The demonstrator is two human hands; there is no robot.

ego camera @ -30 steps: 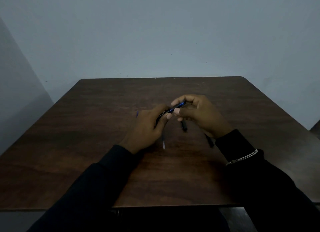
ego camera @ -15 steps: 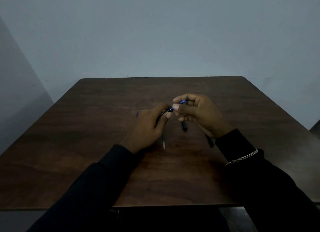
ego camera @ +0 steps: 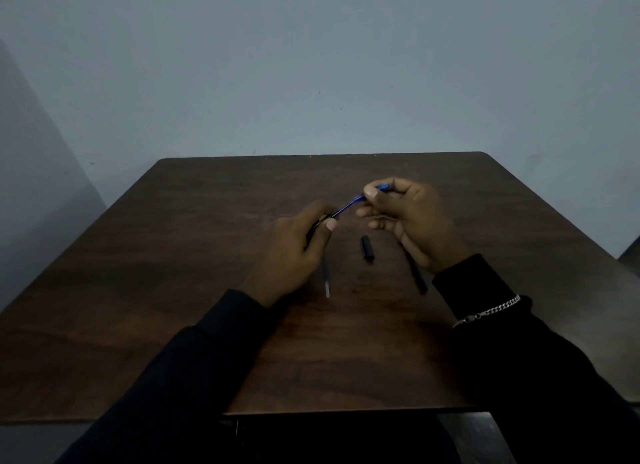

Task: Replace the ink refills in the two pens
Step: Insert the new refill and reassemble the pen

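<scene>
My left hand grips a black pen barrel above the middle of the table. A thin blue refill sticks out of the barrel toward the upper right. My right hand pinches the refill's far end between thumb and fingers. On the table lie a short black pen piece, a pale thin refill below my left hand, and a second black pen, partly hidden under my right wrist.
The dark wooden table runs up to a plain grey wall. My dark sleeves cover its near edge, and a silver chain bracelet sits on my right wrist.
My right hand has moved up and to the right, away from my left. A longer stretch of the blue refill now shows between the two hands.
</scene>
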